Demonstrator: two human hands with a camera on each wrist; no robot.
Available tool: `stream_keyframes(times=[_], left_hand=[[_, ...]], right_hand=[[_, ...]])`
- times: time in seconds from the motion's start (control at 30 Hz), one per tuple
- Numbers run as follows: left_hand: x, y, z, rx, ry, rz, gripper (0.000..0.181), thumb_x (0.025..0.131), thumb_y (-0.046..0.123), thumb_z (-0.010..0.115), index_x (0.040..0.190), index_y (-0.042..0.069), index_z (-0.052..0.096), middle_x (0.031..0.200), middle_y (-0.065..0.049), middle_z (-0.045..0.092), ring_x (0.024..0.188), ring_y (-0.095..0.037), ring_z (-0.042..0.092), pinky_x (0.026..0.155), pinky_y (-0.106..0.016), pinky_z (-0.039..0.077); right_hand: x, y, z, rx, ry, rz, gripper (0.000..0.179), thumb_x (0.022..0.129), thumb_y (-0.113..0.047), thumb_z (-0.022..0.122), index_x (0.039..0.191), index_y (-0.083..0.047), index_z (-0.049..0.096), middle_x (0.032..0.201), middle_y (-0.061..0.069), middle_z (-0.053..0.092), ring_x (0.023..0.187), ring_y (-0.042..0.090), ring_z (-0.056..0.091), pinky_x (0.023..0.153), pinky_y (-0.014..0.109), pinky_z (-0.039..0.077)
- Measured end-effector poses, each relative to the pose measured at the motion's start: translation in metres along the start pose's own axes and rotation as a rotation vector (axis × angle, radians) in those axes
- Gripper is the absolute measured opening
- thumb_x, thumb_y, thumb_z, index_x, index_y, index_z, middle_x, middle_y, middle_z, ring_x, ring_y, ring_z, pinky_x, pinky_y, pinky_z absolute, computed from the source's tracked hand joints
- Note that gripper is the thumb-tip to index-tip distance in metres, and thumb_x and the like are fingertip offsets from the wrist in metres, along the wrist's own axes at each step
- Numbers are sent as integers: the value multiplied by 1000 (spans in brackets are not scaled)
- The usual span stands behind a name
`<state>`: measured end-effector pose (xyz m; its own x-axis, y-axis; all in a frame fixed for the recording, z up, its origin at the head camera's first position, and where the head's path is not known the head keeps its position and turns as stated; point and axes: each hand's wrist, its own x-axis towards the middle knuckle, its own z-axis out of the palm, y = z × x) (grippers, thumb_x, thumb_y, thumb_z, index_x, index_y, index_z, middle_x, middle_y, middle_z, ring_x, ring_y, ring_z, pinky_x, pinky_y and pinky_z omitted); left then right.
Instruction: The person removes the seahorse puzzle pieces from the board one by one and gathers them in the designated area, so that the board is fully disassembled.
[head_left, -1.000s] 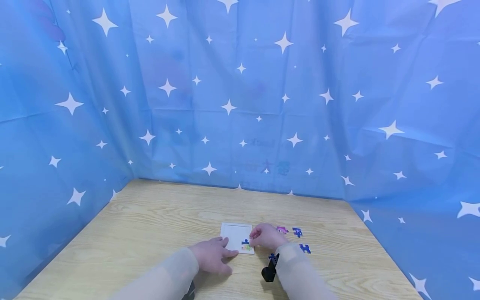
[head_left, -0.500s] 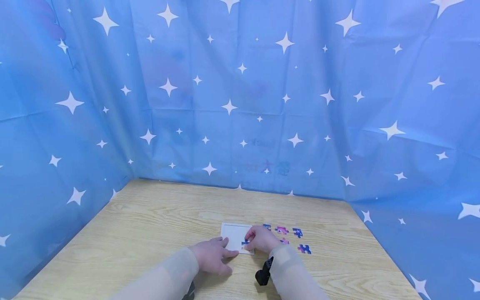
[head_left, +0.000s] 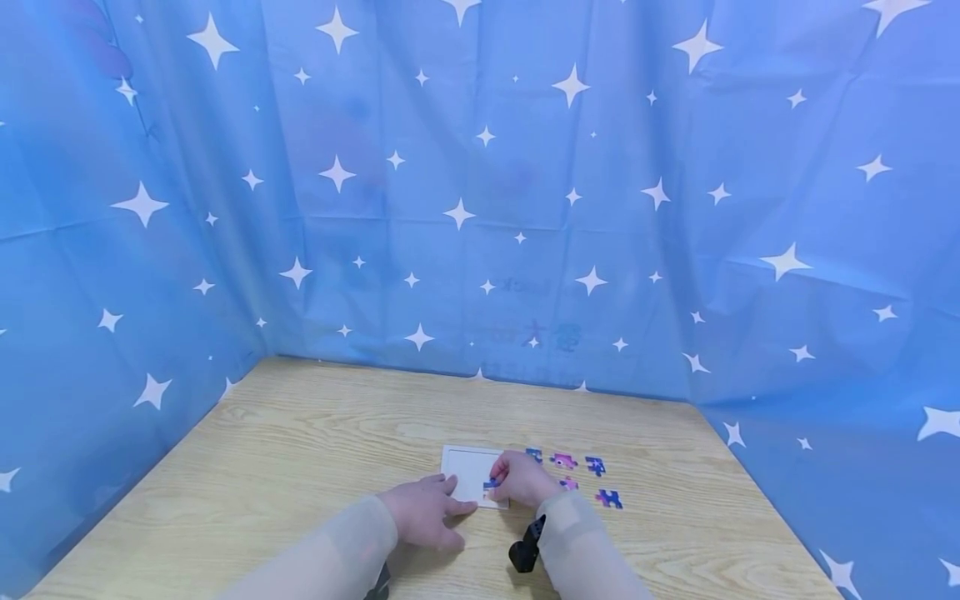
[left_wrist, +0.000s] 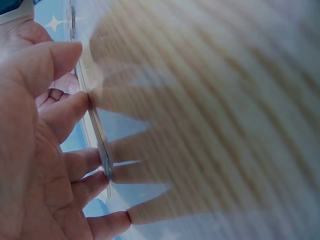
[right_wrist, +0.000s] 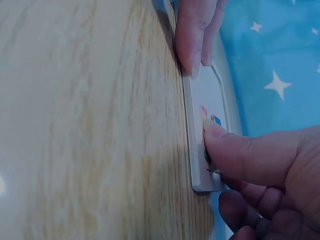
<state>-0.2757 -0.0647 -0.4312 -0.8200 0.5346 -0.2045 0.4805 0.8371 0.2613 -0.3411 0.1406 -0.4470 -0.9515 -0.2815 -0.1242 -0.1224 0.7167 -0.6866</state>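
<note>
A small white puzzle tray (head_left: 467, 468) lies flat on the wooden table. My left hand (head_left: 423, 512) spreads over its near left corner, with the thumb and fingertips resting on the rim; the left wrist view has those fingertips (left_wrist: 97, 157) along the tray's thin edge. At the near right corner, my right hand (head_left: 523, 479) holds a jigsaw piece (head_left: 490, 484) with blue on it between thumb and fingers. From the right wrist, the thumb (right_wrist: 220, 137) presses down on that piece inside the tray, covering most of it, while the other fingers curl below.
Several loose jigsaw pieces lie right of the tray, among them a pink one (head_left: 563, 461), a blue one (head_left: 596, 465) and a blue and pink one (head_left: 609, 498). A black wrist camera (head_left: 527, 546) hangs by the right sleeve. A blue star-printed curtain (head_left: 480, 208) surrounds the table.
My right hand has shifted left from the tray's right edge onto the piece inside it, uncovering loose pieces behind, then stayed nearly still. The left hand has not moved.
</note>
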Motion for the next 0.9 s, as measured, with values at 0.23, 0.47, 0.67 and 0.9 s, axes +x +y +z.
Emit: stream_keyframes(times=[0.23, 0.47, 0.67, 0.9], left_hand=[[2, -2, 2, 6, 1, -6, 56, 82, 57, 60, 135, 41, 54, 150, -11, 39, 139, -31, 33, 109, -46, 33], [3, -2, 4, 4, 4, -11, 56, 82, 57, 60, 135, 42, 54, 150, -10, 39, 139, -30, 32, 109, -46, 34], [4, -3, 3, 0, 2, -9, 57, 82, 58, 60, 136, 42, 54, 151, -10, 38, 139, -30, 32, 109, -46, 33], [3, -1, 3, 8, 4, -13, 56, 82, 57, 60, 135, 41, 54, 150, -10, 39, 139, -30, 33, 109, -45, 33]], right_hand=[[-2, -2, 1, 2, 23, 30, 25, 75, -5, 80, 91, -8, 61, 83, 4, 56, 76, 20, 52, 71, 35, 43], [-4, -1, 2, -2, 32, 17, 23, 75, -6, 81, 89, -8, 64, 82, 3, 56, 77, 19, 51, 71, 34, 43], [-3, 0, 1, -5, 32, 11, 22, 75, -7, 81, 88, -9, 63, 82, 3, 56, 77, 19, 52, 71, 35, 42], [-3, -1, 1, -24, 28, -2, 23, 75, -7, 81, 88, -11, 63, 83, 2, 58, 77, 20, 52, 70, 36, 43]])
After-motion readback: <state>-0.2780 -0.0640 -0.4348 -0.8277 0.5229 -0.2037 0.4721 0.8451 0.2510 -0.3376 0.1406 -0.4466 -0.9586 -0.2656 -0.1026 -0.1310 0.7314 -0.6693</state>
